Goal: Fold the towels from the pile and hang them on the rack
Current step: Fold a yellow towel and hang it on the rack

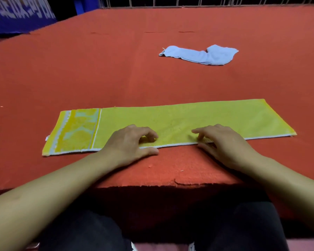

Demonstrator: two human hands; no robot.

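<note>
A: Where does the yellow towel (179, 122) lie?

B: Flat on the red table (98, 69), folded into a long band that runs left to right, close to the near edge. Its left end carries a darker patterned border with pale stripes; the near long edge shows a thin pale hem.

A: And the hands?

B: Both reach in from below, forearms bare, palms down. The left hand (132, 142) sits at the towel's near edge, a little left of the middle. Its fingers (149, 134) curl down onto the cloth, while the thumb lies straight on the red surface just in front of the hem.

A: Does it grasp the towel?

B: The fingers are bent with their tips on the fabric, but I cannot tell if any cloth is caught under them.

A: The right one?

B: The right hand (223, 144) rests just right of the middle, over the same hem. The forefinger points left across the cloth, the other fingers are bent at the edge, and the thumb lies low at the hem. It looks like a pinch on the edge, but the contact is blurred.

A: Anything else on the table?

B: A light blue towel (201, 55), crumpled, lies well apart at the far right. A metal rail (188, 0) runs behind the table, and a blue banner (16, 15) hangs at the far left.
</note>
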